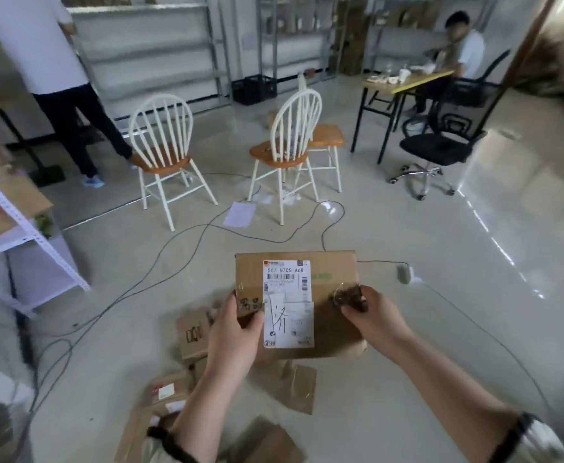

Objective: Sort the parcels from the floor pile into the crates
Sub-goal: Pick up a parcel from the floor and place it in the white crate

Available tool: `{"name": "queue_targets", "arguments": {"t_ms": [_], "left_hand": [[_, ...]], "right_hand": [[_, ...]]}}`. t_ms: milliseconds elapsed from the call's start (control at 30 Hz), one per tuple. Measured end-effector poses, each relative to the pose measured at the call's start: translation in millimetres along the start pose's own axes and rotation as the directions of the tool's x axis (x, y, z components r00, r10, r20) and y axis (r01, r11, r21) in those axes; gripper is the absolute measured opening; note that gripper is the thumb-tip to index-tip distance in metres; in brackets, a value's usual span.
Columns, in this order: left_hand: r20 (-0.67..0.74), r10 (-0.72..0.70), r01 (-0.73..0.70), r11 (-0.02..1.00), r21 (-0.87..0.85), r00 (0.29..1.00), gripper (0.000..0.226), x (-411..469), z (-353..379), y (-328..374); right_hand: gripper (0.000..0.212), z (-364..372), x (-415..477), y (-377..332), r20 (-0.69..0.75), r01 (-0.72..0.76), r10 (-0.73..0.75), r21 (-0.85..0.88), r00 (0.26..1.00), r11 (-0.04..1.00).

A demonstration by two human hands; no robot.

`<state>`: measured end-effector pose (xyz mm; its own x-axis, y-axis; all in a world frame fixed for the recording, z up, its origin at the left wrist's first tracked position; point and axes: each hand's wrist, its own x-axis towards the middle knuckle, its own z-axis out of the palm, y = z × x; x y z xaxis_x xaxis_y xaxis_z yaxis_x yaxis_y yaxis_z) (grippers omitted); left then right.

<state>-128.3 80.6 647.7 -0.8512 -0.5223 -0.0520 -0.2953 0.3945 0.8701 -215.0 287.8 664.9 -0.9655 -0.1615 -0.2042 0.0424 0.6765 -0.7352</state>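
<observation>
I hold a brown cardboard parcel with a white shipping label up in front of me, above the floor. My left hand grips its left edge, thumb over the label side. My right hand pinches a crumpled scrap of tape on the parcel's right side. Below lies the floor pile of cardboard parcels, with more of them near my left forearm. A black crate stands far back by the shelving.
Two white spindle-back chairs and a stool stand ahead, with cables and loose paper on the floor. A white shelf rack is at left. One person stands at back left; another sits at a table beside a black office chair.
</observation>
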Motion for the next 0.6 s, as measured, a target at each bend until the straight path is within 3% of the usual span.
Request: {"name": "queue_targets", "arguments": {"t_ms": [133,267,400,600], "left_hand": [[0.184,0.146,-0.14,0.989,-0.047,0.972,0.026,-10,51,44],[0.356,0.298,-0.248,0.952,-0.18,0.886,0.024,-42,121,102],[0.571,0.418,-0.329,0.908,-0.259,0.706,0.021,-112,203,156],[0.769,0.538,-0.398,0.826,-0.399,0.346,0.023,-288,310,217]], "right_hand": [[0.011,-66,-35,43,-0.188,-0.085,0.09,0.034,0.978,0.996],[0.014,-140,-95,99,-0.378,-0.174,0.193,0.085,0.906,0.981],[0.008,-205,-191,168,-0.513,-0.317,0.371,0.192,0.775,0.929],[0.027,-260,-378,259,-0.666,-0.381,0.599,0.465,0.444,0.799]]}}
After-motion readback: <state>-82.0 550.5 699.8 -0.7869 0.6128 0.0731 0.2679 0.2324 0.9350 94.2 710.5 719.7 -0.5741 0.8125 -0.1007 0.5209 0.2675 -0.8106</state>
